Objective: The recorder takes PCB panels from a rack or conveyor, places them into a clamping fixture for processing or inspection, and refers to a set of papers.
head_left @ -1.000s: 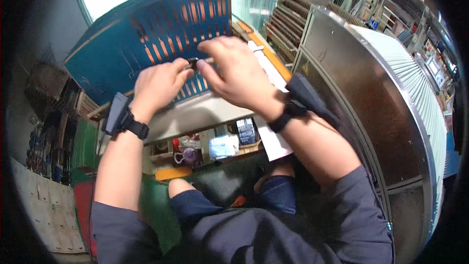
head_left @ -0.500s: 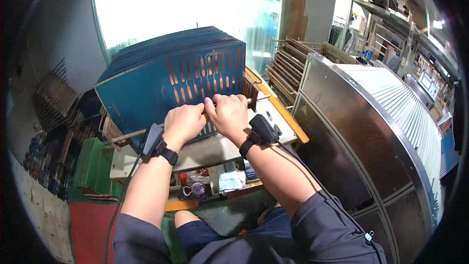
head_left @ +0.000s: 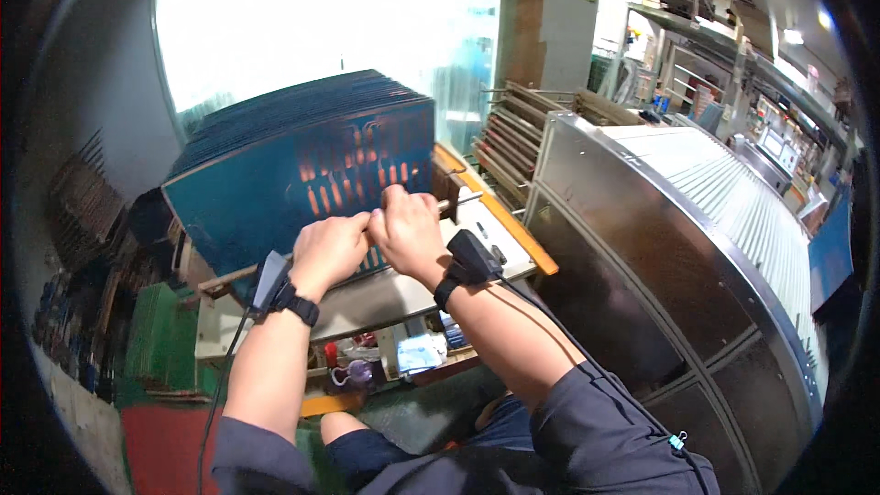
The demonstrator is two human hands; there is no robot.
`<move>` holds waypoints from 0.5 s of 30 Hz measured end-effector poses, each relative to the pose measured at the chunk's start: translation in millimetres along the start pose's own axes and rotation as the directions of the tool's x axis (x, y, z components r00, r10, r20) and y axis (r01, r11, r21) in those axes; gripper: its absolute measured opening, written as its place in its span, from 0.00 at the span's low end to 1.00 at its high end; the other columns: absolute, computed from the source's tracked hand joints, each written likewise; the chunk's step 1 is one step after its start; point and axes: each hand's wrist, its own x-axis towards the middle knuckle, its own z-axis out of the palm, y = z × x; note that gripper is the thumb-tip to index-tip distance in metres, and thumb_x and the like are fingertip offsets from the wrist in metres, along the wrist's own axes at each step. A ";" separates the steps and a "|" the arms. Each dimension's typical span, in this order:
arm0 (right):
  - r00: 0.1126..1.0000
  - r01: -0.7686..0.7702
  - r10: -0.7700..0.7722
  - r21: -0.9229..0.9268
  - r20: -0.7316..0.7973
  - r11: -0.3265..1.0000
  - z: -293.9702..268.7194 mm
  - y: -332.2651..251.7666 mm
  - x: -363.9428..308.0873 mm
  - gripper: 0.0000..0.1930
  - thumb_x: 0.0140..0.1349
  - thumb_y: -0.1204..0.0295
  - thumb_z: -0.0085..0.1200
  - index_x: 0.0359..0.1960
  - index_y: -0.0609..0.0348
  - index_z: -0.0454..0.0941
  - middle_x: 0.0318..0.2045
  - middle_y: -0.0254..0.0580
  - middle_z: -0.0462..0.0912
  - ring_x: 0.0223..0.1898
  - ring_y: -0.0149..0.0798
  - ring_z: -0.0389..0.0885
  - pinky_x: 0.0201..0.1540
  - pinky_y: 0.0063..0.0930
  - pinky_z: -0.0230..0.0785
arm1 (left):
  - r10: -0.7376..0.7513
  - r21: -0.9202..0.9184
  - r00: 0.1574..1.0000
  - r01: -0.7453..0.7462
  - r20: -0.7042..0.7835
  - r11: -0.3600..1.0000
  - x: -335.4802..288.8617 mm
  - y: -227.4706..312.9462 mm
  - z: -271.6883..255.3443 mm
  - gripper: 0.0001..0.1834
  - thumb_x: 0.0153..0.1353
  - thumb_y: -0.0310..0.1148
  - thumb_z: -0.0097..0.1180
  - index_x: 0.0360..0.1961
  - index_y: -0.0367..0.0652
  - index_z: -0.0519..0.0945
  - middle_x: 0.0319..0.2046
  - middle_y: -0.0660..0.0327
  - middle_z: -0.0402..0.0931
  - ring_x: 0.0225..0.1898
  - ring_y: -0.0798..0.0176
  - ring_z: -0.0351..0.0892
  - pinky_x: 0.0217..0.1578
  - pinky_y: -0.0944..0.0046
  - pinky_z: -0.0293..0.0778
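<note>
A thick row of upright blue panels with copper-coloured patterns (head_left: 234,211) stands in front of me. A thin rod (head_left: 466,200) runs across the near face of the row. My left hand (head_left: 328,252) is closed around the rod near its middle. Just to the right, my right hand (head_left: 408,229) also grips it, slightly higher, the two hands touching. The part of the rod under my fingers is hidden. Each wrist wears a black strap with a dark device and a cable. The panels rest over a white-topped table (head_left: 225,325).
An orange edge strip (head_left: 522,243) runs along the table's right side. Under the tabletop a shelf holds a purple container (head_left: 359,372) and a white-blue packet (head_left: 422,354). A large metal machine (head_left: 632,257) stands right, slatted racks (head_left: 518,142) behind it. Green panels (head_left: 160,339) lean left.
The whole view has shifted, so the scene sits further left and a little lower. Both hands keep their grip on the rod, and the panels still stand in their row.
</note>
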 end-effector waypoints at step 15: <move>0.906 0.278 -0.283 0.061 0.316 0.959 -35.3 37.4 22.9 0.20 0.58 0.50 0.60 0.33 0.56 0.82 0.33 0.48 0.82 0.43 0.53 0.81 0.48 0.48 0.69 | 0.166 0.097 0.977 -0.154 -0.133 0.983 8.5 -12.3 26.2 0.06 0.67 0.34 0.54 0.36 0.44 0.77 0.28 0.48 0.80 0.34 0.38 0.81 0.35 0.39 0.73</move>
